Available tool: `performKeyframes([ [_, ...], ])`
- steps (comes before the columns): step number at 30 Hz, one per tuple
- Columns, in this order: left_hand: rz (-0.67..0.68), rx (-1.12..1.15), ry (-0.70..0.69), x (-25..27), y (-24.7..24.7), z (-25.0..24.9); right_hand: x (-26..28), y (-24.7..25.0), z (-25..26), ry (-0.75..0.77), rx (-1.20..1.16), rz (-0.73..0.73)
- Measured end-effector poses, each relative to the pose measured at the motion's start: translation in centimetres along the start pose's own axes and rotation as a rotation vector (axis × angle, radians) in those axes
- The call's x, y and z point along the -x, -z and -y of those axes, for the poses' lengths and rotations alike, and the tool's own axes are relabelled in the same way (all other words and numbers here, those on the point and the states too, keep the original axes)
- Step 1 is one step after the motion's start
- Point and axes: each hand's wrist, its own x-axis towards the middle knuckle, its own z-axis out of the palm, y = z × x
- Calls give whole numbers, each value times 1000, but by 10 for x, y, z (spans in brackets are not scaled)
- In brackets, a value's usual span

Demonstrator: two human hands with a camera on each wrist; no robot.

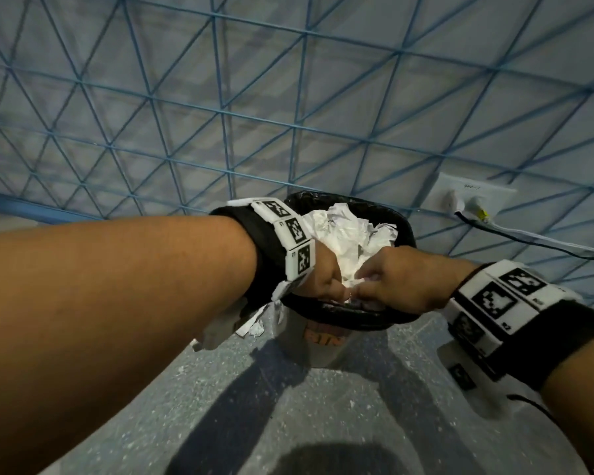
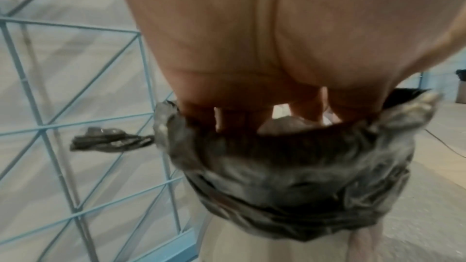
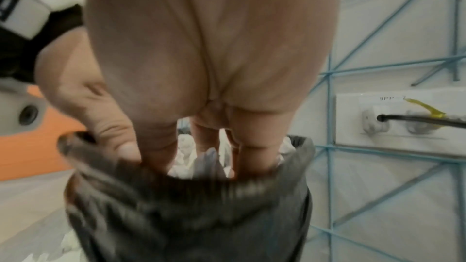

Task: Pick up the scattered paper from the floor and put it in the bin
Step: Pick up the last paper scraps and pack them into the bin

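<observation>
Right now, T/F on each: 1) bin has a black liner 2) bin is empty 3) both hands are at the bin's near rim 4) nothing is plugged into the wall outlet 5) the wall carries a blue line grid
1) True: the bin has a black liner folded over its rim.
2) False: crumpled white paper fills it.
3) True: left hand and right hand meet there.
4) False: a black cable is plugged into the wall outlet.
5) True.

both hands push crumpled paper into the bin.
</observation>
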Motion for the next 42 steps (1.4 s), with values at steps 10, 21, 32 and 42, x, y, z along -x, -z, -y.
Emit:
performKeyframes([
  [10, -492, 240, -34, 75, 17, 26, 64, 63, 17, -64, -19, -296],
  [21, -223, 424, 552, 235, -160, 150, 9, -4, 191, 434, -24, -100],
  [32, 89, 625, 587, 279, -331, 133, -56, -134, 308, 383, 121, 266],
  [42, -35, 557, 731, 244, -346, 164, -121, -170, 346, 274, 236, 234],
])
